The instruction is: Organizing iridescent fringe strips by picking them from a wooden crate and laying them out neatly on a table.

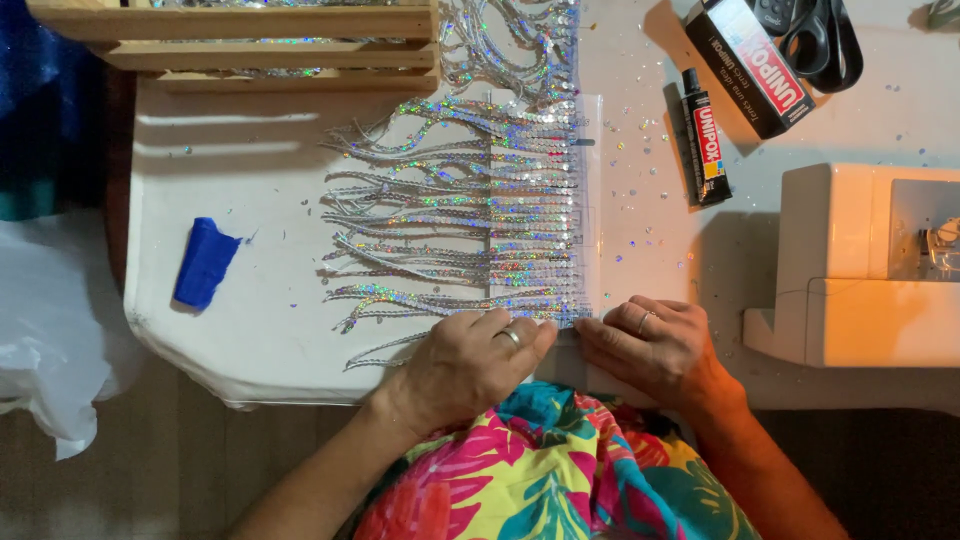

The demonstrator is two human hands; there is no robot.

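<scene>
Our left hand (470, 362) and right hand (650, 345) press flat, fingers together, gripping nothing, on the sequin fringe (480, 210) at the table (250, 330)'s near edge. We judge loose strands could snag; the glue tube (705, 140) lies rightward.

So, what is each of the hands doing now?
Left hand: flat, pressing the sequin fringe.
Right hand: flat, fingers on the clear strip; grips nothing.

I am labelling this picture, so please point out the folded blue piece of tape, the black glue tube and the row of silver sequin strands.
Folded blue piece of tape (205, 262), head view, its middle.
Black glue tube (704, 140), head view, its label.
Row of silver sequin strands (480, 215), head view, middle strands.
</scene>
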